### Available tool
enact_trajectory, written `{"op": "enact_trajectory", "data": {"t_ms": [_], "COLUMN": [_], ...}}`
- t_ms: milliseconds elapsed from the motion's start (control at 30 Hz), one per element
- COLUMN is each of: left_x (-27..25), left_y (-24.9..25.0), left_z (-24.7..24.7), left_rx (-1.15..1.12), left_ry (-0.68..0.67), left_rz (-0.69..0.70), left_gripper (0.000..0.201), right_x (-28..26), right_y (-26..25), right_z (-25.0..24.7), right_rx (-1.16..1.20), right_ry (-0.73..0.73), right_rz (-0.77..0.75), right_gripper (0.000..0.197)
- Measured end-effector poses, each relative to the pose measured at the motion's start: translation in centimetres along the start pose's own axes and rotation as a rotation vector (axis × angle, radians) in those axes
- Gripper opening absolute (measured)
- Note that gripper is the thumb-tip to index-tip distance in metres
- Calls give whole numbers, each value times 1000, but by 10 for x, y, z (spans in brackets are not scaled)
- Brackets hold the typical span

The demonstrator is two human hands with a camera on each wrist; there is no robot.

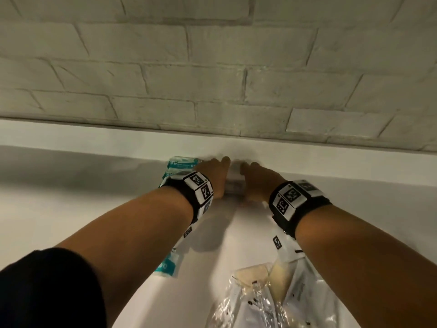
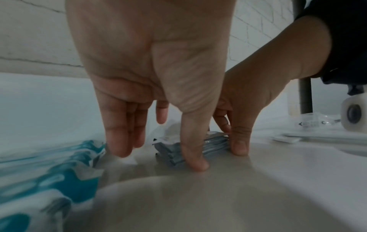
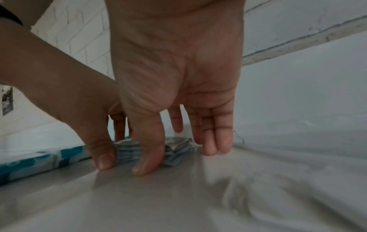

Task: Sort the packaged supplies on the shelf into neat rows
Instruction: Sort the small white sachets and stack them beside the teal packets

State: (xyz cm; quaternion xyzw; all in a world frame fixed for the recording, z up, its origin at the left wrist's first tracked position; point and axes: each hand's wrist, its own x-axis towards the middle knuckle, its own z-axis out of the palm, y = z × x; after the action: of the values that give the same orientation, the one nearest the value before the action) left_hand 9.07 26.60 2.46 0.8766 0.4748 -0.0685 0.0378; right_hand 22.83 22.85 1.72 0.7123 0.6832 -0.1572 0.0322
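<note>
Both hands are in at the back of the white shelf (image 1: 236, 233), framing a small stack of flat grey-blue sachets (image 2: 214, 142) just beside the teal-and-white packets (image 1: 182, 165). The left hand (image 1: 214, 177) and right hand (image 1: 259, 179) have straight fingers (image 3: 213, 141) pressed together, thumbs braced against the stack's near edge. To do it well, squeeze evenly from both sides, keeping the edges flush and parallel to the teal row.
</note>
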Motion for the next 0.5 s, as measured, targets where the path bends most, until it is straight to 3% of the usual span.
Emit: {"op": "enact_trajectory", "data": {"t_ms": [67,133,333,500], "left_x": [10,20,38,44], "left_y": [-5,-8,-9,-9], "left_z": [2,5,9,10], "left_rx": [-17,-85,-167,-210], "left_ry": [25,48,136,120], "left_rz": [-43,-91,-137,-146], "left_gripper": [79,75,34,37], "right_x": [8,15,39,51], "right_y": [2,5,13,13], "right_z": [-3,-6,-5,-1], "right_rx": [20,38,45,44], "right_ry": [47,73,102,113], "right_rz": [17,29,5,38], "right_gripper": [93,86,73,71]}}
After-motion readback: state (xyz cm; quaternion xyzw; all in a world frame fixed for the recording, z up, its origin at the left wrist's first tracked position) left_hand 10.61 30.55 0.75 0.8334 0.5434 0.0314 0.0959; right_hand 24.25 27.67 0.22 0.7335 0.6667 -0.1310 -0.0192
